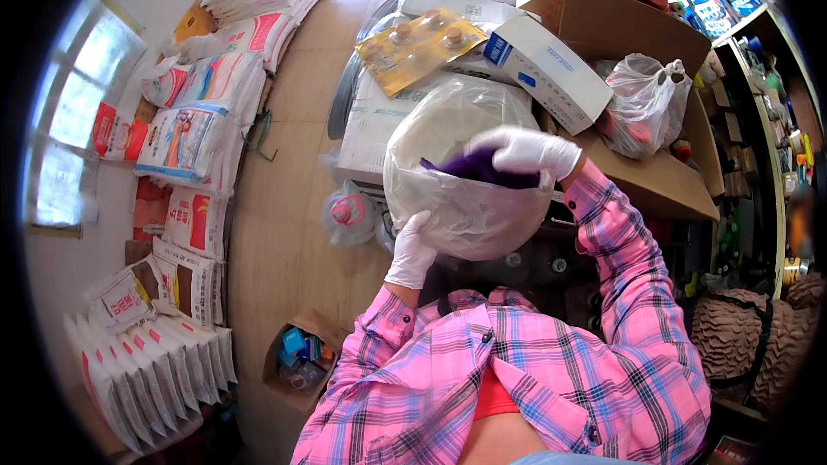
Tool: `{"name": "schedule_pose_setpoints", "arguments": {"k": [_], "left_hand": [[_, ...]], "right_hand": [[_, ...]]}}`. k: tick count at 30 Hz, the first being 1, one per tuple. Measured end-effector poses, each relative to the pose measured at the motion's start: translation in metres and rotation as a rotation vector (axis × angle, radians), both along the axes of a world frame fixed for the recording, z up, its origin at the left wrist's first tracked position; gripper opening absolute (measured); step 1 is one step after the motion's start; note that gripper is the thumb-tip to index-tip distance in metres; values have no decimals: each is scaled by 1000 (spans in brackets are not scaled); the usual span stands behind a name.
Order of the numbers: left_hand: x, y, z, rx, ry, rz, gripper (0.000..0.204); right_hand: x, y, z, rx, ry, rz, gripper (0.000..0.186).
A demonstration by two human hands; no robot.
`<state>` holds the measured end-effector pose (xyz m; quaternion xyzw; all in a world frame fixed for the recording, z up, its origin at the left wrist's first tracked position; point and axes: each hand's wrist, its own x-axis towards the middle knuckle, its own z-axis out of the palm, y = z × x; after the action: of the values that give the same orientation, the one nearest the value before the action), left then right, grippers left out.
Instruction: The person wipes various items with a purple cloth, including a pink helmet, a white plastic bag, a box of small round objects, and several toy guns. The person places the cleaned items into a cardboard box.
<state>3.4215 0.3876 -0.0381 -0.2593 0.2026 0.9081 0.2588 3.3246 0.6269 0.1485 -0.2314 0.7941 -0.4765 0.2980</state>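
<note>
A round, whitish container (482, 228), wrapped in translucent plastic, is tilted in front of me with its opening toward the far side. I cannot tell whether it is a bucket or only a full bag. My left hand (413, 254), in a white glove, grips its near left side, thumb pressed on the plastic. Over the opening is my right hand (530, 153), also white-gloved, its fingers bent onto a dark purple cloth (482, 168). Part of that cloth lies inside the container, behind the near rim. Motion slightly blurs the right fingertips.
Beyond the container are a white carton (551, 65), a yellow package (418, 47) and an open cardboard box (637, 26) with a knotted plastic bag (646, 103). Stacked sacks (185, 138) line the left wall. A small box (301, 357) stands on the floor; shelves (775, 120) rise at right.
</note>
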Motion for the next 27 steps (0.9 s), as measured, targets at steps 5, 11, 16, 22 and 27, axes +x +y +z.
{"name": "schedule_pose_setpoints", "arguments": {"k": [5,11,16,22,27], "left_hand": [[-3,3,44,143,353,37,58],[-13,-4,1,-291,616,-123,60],[-18,-6,29,313,93,45,66],[-16,-5,33,208,142,31,68],[-13,3,50,213,407,-1,78]], "right_hand": [[-19,-87,-11,-97,216,-79,49],[44,-94,-55,386,604,200,40],[98,-22,-39,679,558,486,24],[104,74,-29,1157,672,370,11],[82,22,47,629,670,-117,20]]}}
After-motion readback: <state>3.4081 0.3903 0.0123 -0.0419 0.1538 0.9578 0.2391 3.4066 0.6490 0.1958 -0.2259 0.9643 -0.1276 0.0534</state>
